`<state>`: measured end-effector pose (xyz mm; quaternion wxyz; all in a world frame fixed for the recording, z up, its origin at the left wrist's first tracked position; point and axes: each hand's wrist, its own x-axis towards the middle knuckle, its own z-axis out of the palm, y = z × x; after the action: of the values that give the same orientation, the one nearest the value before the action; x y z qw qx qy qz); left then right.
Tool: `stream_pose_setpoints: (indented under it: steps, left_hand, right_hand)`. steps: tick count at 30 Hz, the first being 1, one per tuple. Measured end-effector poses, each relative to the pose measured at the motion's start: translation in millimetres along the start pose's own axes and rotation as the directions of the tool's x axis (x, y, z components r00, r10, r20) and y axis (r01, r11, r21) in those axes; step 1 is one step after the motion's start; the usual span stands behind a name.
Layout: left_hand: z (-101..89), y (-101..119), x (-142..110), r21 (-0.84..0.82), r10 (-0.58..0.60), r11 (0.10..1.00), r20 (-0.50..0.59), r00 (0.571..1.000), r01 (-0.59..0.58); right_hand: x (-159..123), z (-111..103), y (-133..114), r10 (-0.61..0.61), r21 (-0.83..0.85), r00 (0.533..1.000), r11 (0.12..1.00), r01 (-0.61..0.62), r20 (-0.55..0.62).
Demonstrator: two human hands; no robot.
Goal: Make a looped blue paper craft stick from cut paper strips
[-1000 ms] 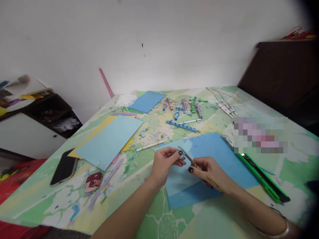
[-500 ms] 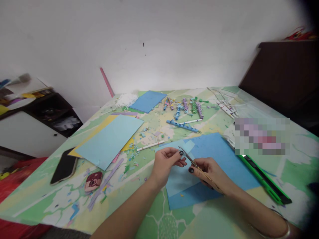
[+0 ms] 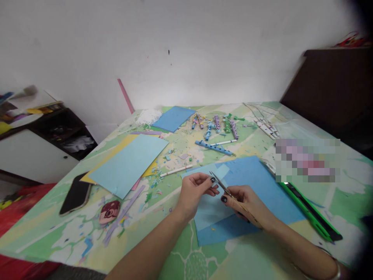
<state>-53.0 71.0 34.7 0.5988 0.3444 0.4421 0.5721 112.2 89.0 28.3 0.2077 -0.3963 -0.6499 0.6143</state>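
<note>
My right hand (image 3: 244, 200) is closed around a pair of scissors (image 3: 224, 189), whose thin blades point up and to the left. Gold-coloured handles run back under the palm. The blades lie close to the fingertips of my left hand (image 3: 198, 190), which pinches what looks like a small bit of light blue paper, mostly hidden by the fingers. Below both hands a light blue sheet (image 3: 211, 216) rests on a larger blue sheet (image 3: 256, 175). A short light blue strip (image 3: 223, 171) lies just beyond the blades.
A green utility knife (image 3: 311, 214) lies at the right. On the left are stacked coloured sheets (image 3: 128, 163), a phone (image 3: 76, 194), a pink-and-maroon case (image 3: 109, 212) and a purple strip (image 3: 124, 216). Farther back sit decorated paper rolls (image 3: 216, 122), white pens (image 3: 265, 128) and scattered scraps.
</note>
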Motion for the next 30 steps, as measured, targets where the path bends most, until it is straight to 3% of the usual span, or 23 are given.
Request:
stream_pose_setpoints:
  steps: [25,30]
  left_hand:
    - [-0.8,-1.0,0.1,0.002,-0.009,1.000,0.001,1.000,0.009]
    - [0.1,0.5,1.7,-0.010,-0.031,0.999,-0.051,0.998,0.030]
  right_hand:
    - [2.3,-0.3,3.3,0.012,-0.162,0.995,0.986,-0.027,-0.096]
    - [4.6,-4.9,1.1,-0.003,-0.226,0.980,0.973,-0.043,-0.198]
